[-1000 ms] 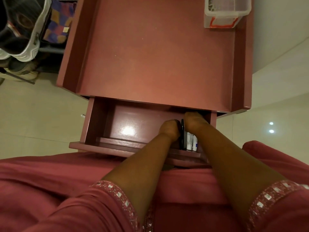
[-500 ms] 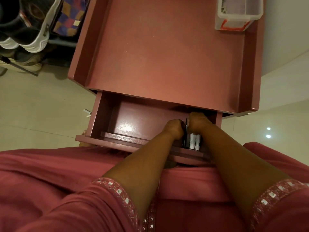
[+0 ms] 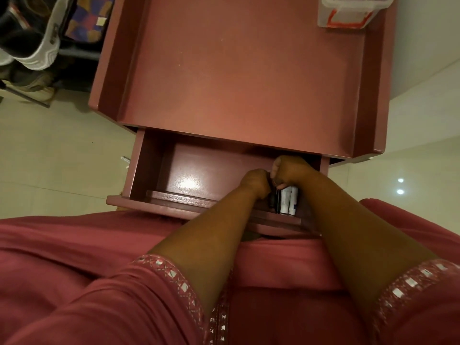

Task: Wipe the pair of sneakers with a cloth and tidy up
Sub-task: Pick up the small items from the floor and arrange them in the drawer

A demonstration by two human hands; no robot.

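No readable writing anywhere: blue marks on the white tubes (image 3: 288,199) too small to make out, no brand legible on the sneakers (image 3: 37,43).

Hidden or hard to tell: fingers of both hands tucked down out of sight in the right near corner of the open drawer (image 3: 159,175); something dark and thin (image 3: 275,199) standing between the hands and the tubes, unidentifiable. No cloth to be made out. Clear plastic container (image 3: 348,13) with red trim cut off by the top edge, at the far right of the reddish surface (image 3: 236,70). Sneakers, white-soled with dark uppers, cut off at the top left corner, sitting on a rack (image 3: 25,95) on the floor beside the cabinet, well apart from the hands. Patchwork-coloured item (image 3: 87,21) behind them, only partly seen.

Grip: left hand (image 3: 256,181) curled into a fist, knuckles up, just beside the right hand (image 3: 291,170), also curled; the two touching or nearly so. Contents of either grip concealed by the hands themselves, so cannot tell whether anything is held. Right hand directly above the tubes, contact unclear. Drawer floor glossy, with a light reflection left of the hands. Red sleeves (image 3: 174,282) with silver-trimmed cuffs in the foreground.
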